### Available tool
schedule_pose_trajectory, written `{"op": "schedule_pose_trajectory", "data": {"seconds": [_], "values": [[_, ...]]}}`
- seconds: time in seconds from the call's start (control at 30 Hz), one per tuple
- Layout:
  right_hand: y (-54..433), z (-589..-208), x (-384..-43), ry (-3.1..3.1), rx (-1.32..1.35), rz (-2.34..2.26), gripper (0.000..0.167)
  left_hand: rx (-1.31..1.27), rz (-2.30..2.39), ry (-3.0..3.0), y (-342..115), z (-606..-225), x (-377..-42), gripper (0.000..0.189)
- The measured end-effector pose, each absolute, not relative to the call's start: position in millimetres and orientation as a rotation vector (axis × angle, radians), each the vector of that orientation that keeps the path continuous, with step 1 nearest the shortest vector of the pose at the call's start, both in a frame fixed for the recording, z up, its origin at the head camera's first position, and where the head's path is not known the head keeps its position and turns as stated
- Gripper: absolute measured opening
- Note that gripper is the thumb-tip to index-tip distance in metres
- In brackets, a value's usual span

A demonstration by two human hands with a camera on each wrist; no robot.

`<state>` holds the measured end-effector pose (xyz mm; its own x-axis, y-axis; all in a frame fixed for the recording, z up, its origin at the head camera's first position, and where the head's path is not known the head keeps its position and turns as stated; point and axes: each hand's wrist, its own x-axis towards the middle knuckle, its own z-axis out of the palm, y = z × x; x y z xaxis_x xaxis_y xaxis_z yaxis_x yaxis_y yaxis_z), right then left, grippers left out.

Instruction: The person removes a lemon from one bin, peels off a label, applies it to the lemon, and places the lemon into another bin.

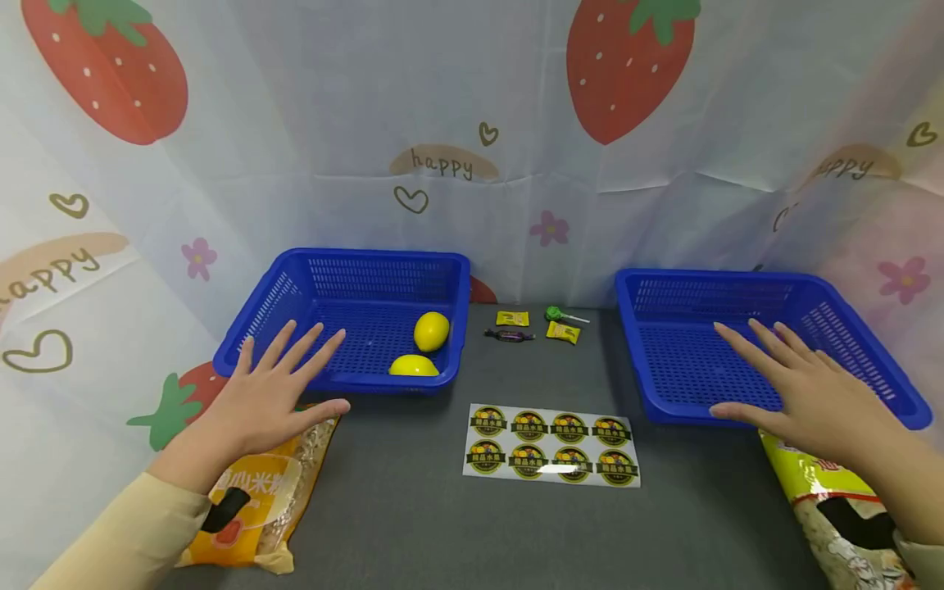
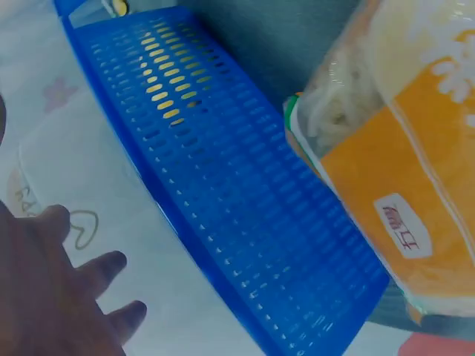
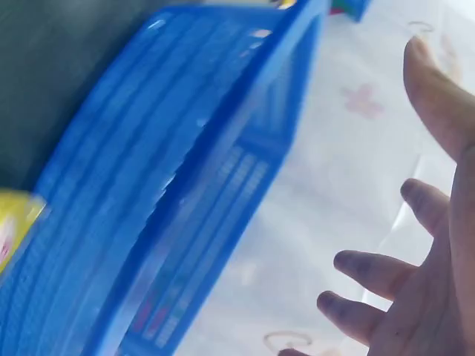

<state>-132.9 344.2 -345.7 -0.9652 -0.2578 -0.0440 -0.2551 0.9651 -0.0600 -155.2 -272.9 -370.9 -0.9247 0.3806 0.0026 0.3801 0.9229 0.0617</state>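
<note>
With fingers spread, my left hand [image 1: 254, 401] hovers over the near left corner of a blue plastic basket [image 1: 347, 383] and holds nothing. Two yellow lemons [image 1: 431, 332] lie in that basket's right side. Below the hand is an orange bag of noodles [image 1: 276, 483], partly hidden by the wrist. My right hand [image 1: 807, 393], also spread and holding nothing, is over the front of a second blue basket [image 1: 664, 344] with no contents showing. Under the right forearm lies a yellow-green bag [image 1: 804, 483], partly covered by the arm.
Between the baskets lie two yellow-wrapped candies [image 1: 512, 319], a dark purple candy [image 1: 510, 335] and a green lollipop [image 1: 554, 313]. Nearer sits a white sheet of round stickers [image 1: 551, 446] on the dark grey table [image 1: 546, 541]. A strawberry-print curtain [image 1: 516, 98] hangs behind.
</note>
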Motion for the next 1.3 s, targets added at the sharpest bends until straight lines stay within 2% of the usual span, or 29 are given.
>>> {"op": "schedule_pose_trajectory", "data": {"seconds": [0.53, 0.8, 1.3], "values": [[250.2, -338.6, -149.6, 3.077, -0.593, -0.569, 0.092, 0.688, 0.674, 2.903, -253.0, -377.8, -199.2, 0.062], [204.1, -358.4, -169.8, 3.013, -0.749, -0.874, 0.093, 0.612, 0.759, 2.828, -239.9, -386.3, -218.0, 0.061], [120.1, -394.1, -193.1, 2.740, -0.845, -1.280, 0.090, 0.519, 0.771, 2.775, -225.9, -403.5, -242.8, 0.067]]}}
